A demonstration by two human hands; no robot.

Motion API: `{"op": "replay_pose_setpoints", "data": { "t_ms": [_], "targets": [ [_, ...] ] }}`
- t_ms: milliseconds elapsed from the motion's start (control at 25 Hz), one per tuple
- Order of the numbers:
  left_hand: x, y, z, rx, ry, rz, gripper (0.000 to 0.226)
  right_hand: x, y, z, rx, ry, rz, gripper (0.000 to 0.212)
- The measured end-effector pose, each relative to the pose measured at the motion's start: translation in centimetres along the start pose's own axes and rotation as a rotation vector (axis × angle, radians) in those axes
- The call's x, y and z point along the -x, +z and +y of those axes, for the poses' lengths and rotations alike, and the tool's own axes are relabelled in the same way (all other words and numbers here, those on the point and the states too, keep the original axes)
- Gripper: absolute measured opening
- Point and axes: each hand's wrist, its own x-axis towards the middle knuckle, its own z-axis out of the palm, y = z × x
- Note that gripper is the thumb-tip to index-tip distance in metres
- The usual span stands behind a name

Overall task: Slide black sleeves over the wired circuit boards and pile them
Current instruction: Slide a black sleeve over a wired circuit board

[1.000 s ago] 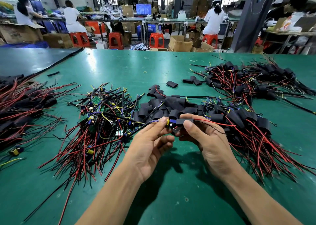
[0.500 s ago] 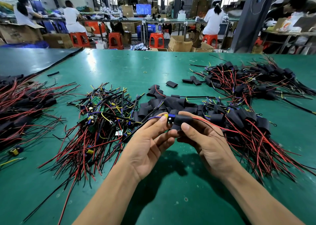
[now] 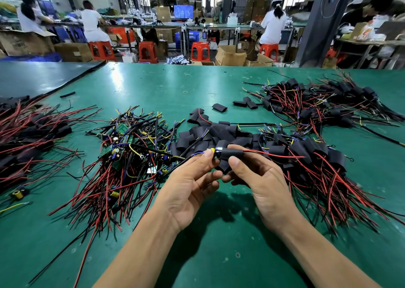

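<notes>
Crowded workshop (image 3: 219, 31); green table (image 3: 219, 263) holds wired boards (image 3: 129, 147), sleeves (image 3: 219, 132).

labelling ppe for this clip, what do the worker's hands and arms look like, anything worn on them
Nothing is worn. The left hand and the right hand are bare, with no gloves, rings or finger cots in view. The left forearm and the right forearm are uncovered down to the bottom edge of the picture, with no sleeve, watch, wrist strap or band showing.
</notes>
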Motion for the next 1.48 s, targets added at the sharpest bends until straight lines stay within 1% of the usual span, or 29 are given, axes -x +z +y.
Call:
{"op": "replay_pose_setpoints", "data": {
  "t_ms": [120, 280, 360, 440, 520, 640, 720, 880, 960, 1040, 1200, 1360, 1480],
  "targets": [
    [0.04, -0.12, 0.08, -0.049, 0.022, -0.006, 0.015, 0.21, -0.09, -0.09, 0.118, -0.057, 0.02, 0.021],
    [0.1, -0.16, 0.05, -0.125, 0.078, 0.011, 0.019, 0.44, -0.31, 0.22, 0.339, -0.097, 0.049, 0.022],
    [0.09, -0.2, 0.03, -0.138, 0.09, 0.026, 0.021, 0.36, -0.32, 0.5, 0.387, -0.111, 0.07, 0.021],
    [0.11, -0.16, -0.04, -0.158, 0.086, 0.032, 0.02, 0.34, -0.13, 0.66, 0.325, -0.068, 0.05, 0.023],
    [0.15, -0.02, -0.24, -0.169, 0.077, 0.019, 0.021, 0.33, 0.1, 0.8, 0.198, -0.003, -0.001, 0.025],
    [0.2, 0.04, -0.38, -0.152, 0.062, -0.017, 0.027, 0.15, 0.18, 0.78, 0.105, 0.047, -0.037, 0.036],
    [0.23, -0.07, -0.19, -0.148, 0.062, -0.043, 0.028, 0.02, 0.08, 0.59, 0.111, 0.036, -0.036, 0.038],
    [0.28, -0.1, -0.01, -0.172, 0.064, -0.066, 0.023, 0.04, 0.13, 0.38, 0.089, -0.012, -0.033, 0.036],
    [0.33, 0.03, -0.19, -0.193, 0.055, -0.066, 0.022, 0.09, 0.17, 0.37, 0.078, -0.028, -0.015, 0.034],
    [0.36, 0.18, -0.36, -0.21, 0.045, -0.071, 0.023, 0.12, 0.17, 0.23, 0.117, -0.054, 0.016, 0.032],
    [0.49, 0.35, -0.4, -0.226, 0.033, -0.081, 0.026, 0.2, 0.23, 0.02, 0.193, -0.102, 0.068, 0.042],
    [0.61, 0.33, -0.26, -0.188, 0.035, -0.111, 0.021, 0.42, 0.48, 0.33, 0.176, -0.066, 0.039, 0.041],
    [0.57, 0.31, -0.32, -0.181, 0.047, -0.123, 0.021, 0.54, 0.54, 0.4, 0.211, -0.055, 0.036, 0.037]
  ]
}}
